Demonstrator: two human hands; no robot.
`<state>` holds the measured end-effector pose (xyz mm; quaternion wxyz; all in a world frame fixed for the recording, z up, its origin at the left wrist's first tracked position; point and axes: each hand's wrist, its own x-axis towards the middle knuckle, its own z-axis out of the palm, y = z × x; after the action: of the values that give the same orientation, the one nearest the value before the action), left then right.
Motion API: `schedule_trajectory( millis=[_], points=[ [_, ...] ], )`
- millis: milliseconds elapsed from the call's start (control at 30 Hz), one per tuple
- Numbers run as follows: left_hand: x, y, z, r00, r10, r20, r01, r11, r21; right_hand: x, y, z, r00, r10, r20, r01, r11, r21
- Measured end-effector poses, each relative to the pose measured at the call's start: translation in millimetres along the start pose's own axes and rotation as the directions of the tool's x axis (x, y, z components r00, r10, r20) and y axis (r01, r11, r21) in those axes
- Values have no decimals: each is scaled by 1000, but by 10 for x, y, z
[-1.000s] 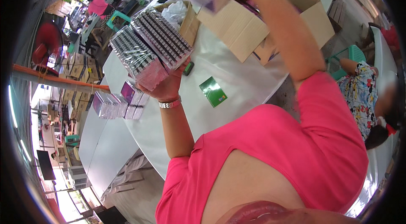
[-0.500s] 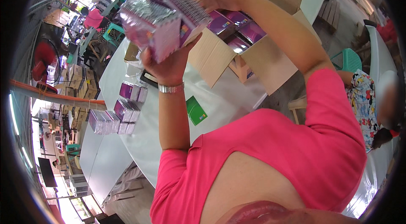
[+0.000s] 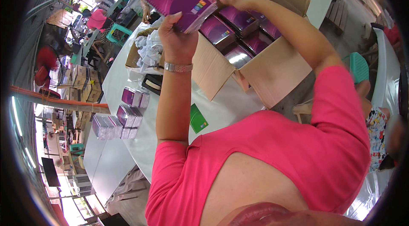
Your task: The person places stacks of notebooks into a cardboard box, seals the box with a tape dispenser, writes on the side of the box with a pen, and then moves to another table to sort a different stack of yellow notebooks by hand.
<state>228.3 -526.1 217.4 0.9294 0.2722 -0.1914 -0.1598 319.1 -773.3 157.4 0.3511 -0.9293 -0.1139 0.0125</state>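
Observation:
My left hand (image 3: 177,42) is closed around the lower edge of a thick stack of spiral notebooks (image 3: 181,2) with purple covers, raised above the table. At the stack's right edge is my right hand (image 3: 236,1), its fingers bent in against the bound side; their tips are partly hidden. Just below, an open cardboard box (image 3: 277,70) contains several more stacks of purple notebooks (image 3: 243,20). A green card or booklet (image 3: 198,118) lies on the white table beside my left forearm.
Several bundles of purple notebooks (image 3: 129,116) stand at the table's left. Beyond them are a dark open case (image 3: 152,83) and a carton of crumpled white material (image 3: 149,49). A co-worker's hand (image 3: 146,14) is at the far side. Green stools (image 3: 118,34) stand on the floor.
The notebook stack has turned so its purple cover faces me, and it has moved up and right. My right hand has come down from above to its right edge, its fingers drawn in.

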Motion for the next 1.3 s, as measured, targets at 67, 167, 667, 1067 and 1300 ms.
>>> schedule_trajectory(
  millis=[67, 167, 667, 1067, 1300],
  points=[
    [65, -85, -106, 980, 154, 128, -191, 914, 357, -149, -550, -40, 994, -8, -108, 99, 471, 877],
    [149, -243, -264, 902, 168, 398, -420, 125, 899, -467, -1109, -351, 905, -336, -261, 413, 549, 727],
    [-2316, 1548, -1439, 723, 413, -554, 47, 770, 636, -691, -202, -137, 825, -27, 565, 287, 881, -377],
    [-4277, 3653, -2568, 12, 823, -569, -34, 569, 822, 9, -2196, 581, 922, -385, 43, 318, 688, -652],
    [-3874, 4664, -3060, 241, 501, -831, 1, 856, 517, 660, -4210, 3573, 769, -490, 411, 282, 837, 469]
  ],
)
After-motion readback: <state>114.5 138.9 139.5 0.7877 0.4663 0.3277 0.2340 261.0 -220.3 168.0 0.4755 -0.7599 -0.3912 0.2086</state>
